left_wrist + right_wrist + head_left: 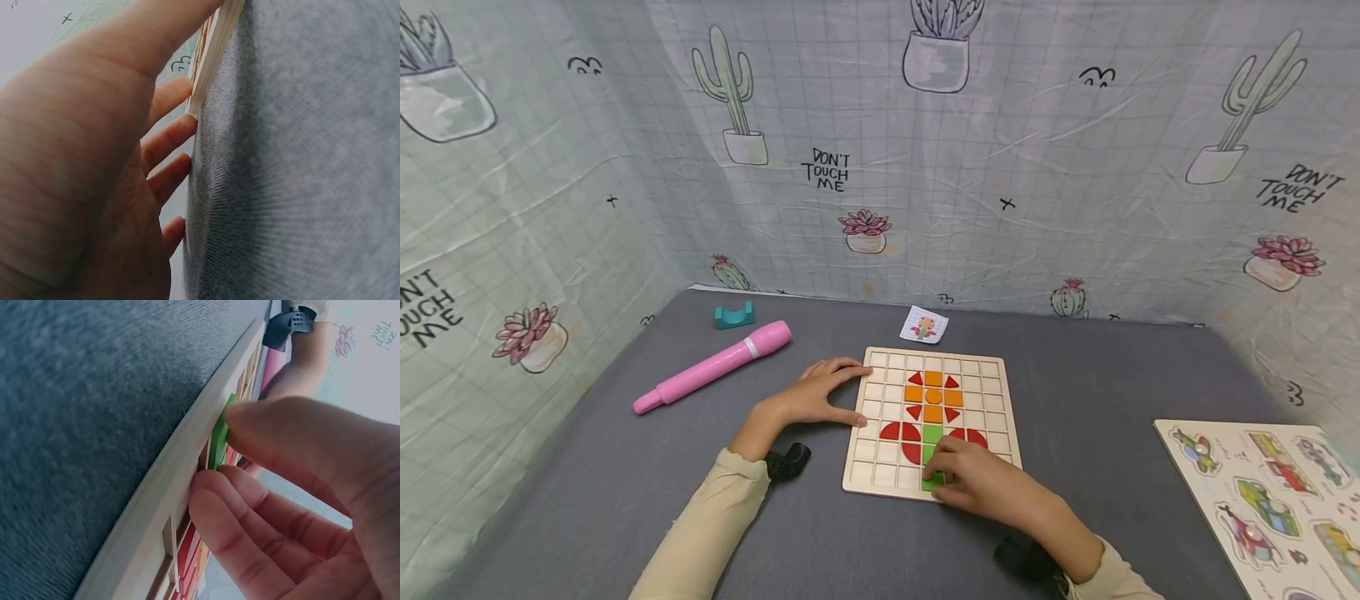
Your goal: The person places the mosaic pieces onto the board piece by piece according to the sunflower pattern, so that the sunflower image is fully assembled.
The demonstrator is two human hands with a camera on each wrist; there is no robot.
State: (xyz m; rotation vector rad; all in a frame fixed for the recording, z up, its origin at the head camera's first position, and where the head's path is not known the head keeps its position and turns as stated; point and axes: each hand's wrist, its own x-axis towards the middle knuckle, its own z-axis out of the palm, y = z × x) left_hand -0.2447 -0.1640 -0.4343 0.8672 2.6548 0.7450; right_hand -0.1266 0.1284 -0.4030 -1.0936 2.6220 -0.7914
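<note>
A square wooden grid board [868,450] lies on the grey table, with orange squares [933,378], an orange circle [933,397], red triangles [915,378] and red quarter-round pieces [912,452] set in its cells. My left hand [808,398] rests at the board's left edge, fingers spread, thumb and a fingertip touching the rim. Over the near middle of the board, my right hand [981,479] pinches a green square tile [219,434] between thumb and fingers. In the right wrist view that tile stands tilted at a cell. Another green square [932,433] lies farther up the same column.
A pink pen-like stick [715,367] lies left of the board, with a teal holder [734,315] behind it. Beyond the board is a small picture card [924,325]. A wooden picture puzzle board [1217,475] lies at the right. A cactus-print cloth hangs around the table.
</note>
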